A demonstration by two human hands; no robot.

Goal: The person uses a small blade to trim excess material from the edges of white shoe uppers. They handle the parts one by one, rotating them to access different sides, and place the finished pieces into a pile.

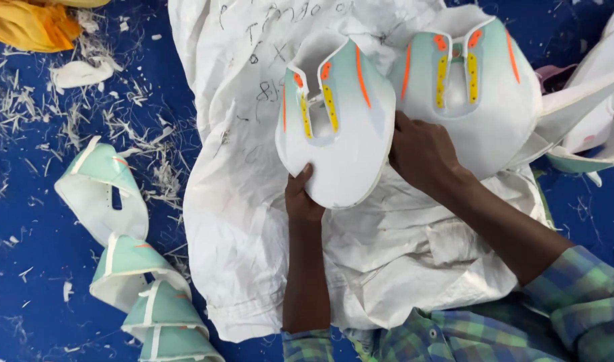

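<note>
Left hand (301, 201) grips the near shoe piece (337, 127) from below, tilting it upright; right hand (421, 151) steadies its right edge over the white sack (240, 201).

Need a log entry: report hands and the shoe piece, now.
Left hand grips shoe upper at its lower edge. Right hand on its right edge. Second upper alongside on white sack. Nothing obstructing.

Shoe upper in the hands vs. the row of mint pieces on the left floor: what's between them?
In the head view, between the held shoe upper and the mint pieces: white sack edge, then blue floor strewn with white trimmings.
</note>
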